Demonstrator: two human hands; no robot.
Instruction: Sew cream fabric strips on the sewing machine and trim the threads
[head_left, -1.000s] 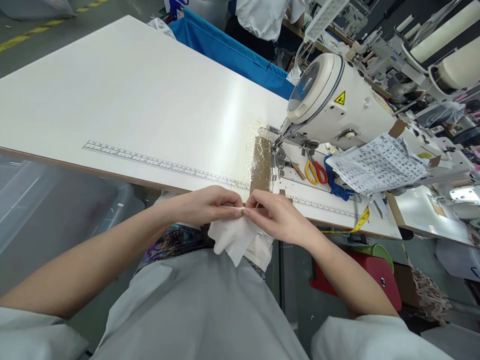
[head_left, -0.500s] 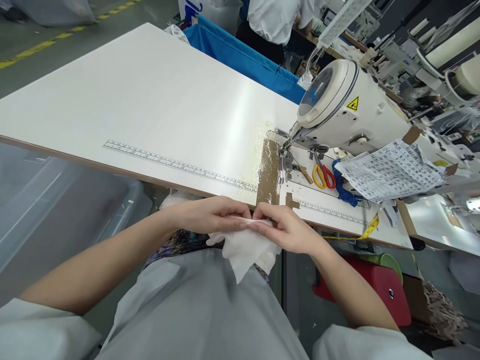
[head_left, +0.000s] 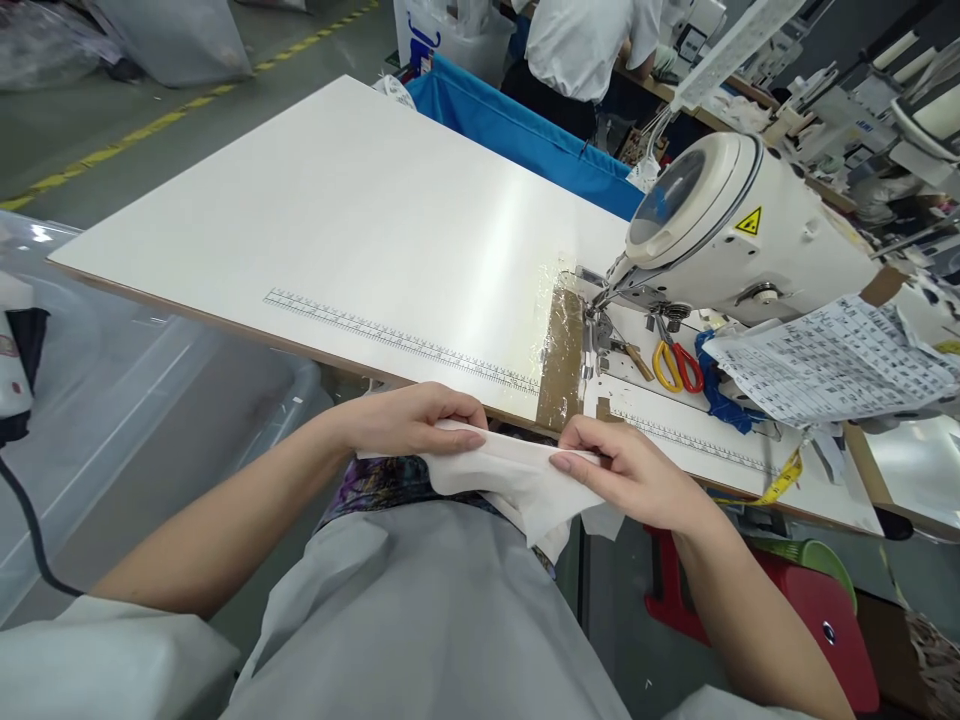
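Note:
A piece of white fabric (head_left: 517, 480) is stretched between my two hands, just below the near edge of the white sewing table (head_left: 360, 220). My left hand (head_left: 409, 420) pinches its left end with fingers closed. Its right end is held the same way by my right hand (head_left: 630, 470). A loose corner of the fabric hangs down over my lap. The sewing machine (head_left: 735, 235) stands on the table to the right, its needle area beside a brown taped patch (head_left: 562, 345).
Yellow and red scissors (head_left: 675, 365), blue cloth and a printed paper sheet (head_left: 825, 360) lie under the machine arm. A printed ruler (head_left: 397, 340) runs along the table edge. Clear plastic bins (head_left: 97, 380) sit left, a red stool (head_left: 810, 610) right, another person (head_left: 585, 50) beyond a blue bin (head_left: 517, 120).
My hands have moved apart, pulling the fabric from a bunched piece into a stretched strip. The camera view has shifted left, showing more of the plastic bins.

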